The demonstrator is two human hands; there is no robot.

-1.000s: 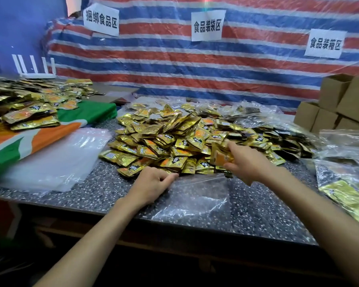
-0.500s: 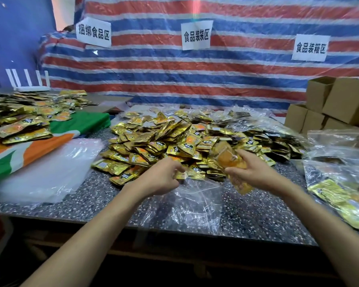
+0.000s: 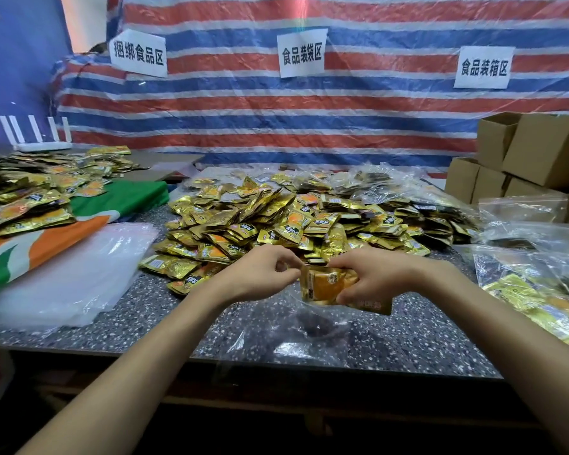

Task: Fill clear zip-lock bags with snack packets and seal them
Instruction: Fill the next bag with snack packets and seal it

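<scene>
We find the left hand (image 3: 260,278) pinching the bag (image 3: 286,336) mouth and the right hand (image 3: 382,278) gripping packets (image 3: 326,285) there. Bag unfilled, unsealed; filled bags (image 3: 536,290) lie right; a pile (image 3: 276,221) awaits.

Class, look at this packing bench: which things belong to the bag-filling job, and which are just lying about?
Job in hand:
left hand, pinching the bag
right hand, holding packets
packet pile
empty bags
filled bags

Lying about:
boxes
router
cloth
wall signs
</scene>
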